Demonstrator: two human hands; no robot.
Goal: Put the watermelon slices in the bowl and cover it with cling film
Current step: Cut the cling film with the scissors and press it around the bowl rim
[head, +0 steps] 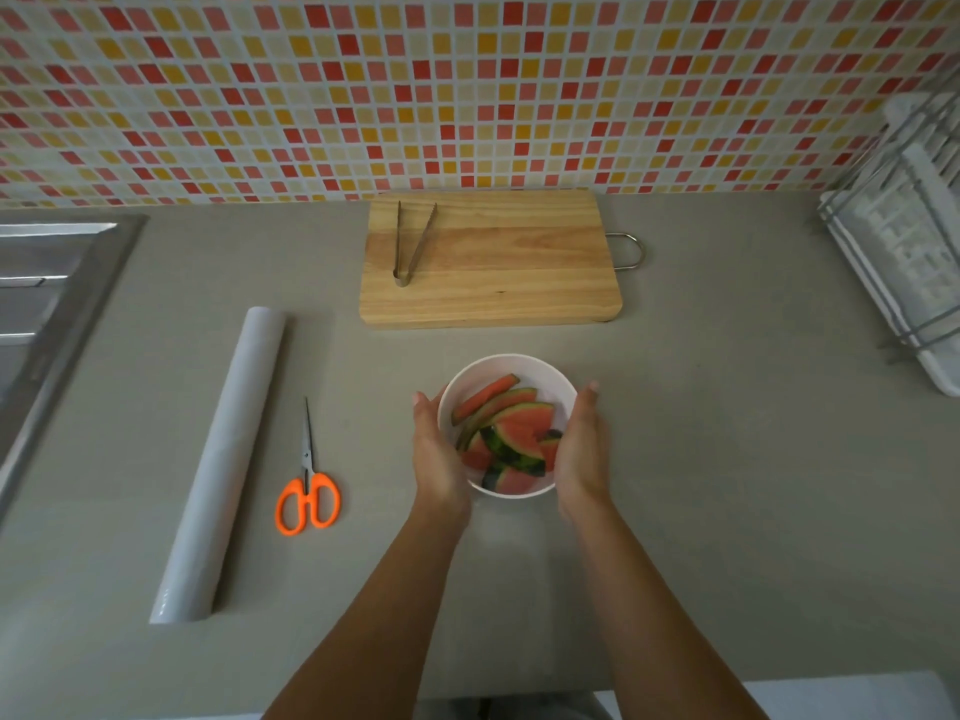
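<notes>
A white bowl (506, 368) stands on the grey counter in front of me, holding several watermelon slices (511, 433) with red flesh and green rind. My left hand (439, 454) lies against the bowl's left side with straight fingers. My right hand (582, 449) lies against its right side the same way. A roll of cling film (223, 459) rests lengthwise on the counter to the left, apart from both hands.
Orange-handled scissors (308, 491) lie between the roll and the bowl. A wooden cutting board (493, 262) with metal tongs (410, 241) sits behind the bowl. A steel sink (47, 304) is at the left edge, a dish rack (904, 252) at the right.
</notes>
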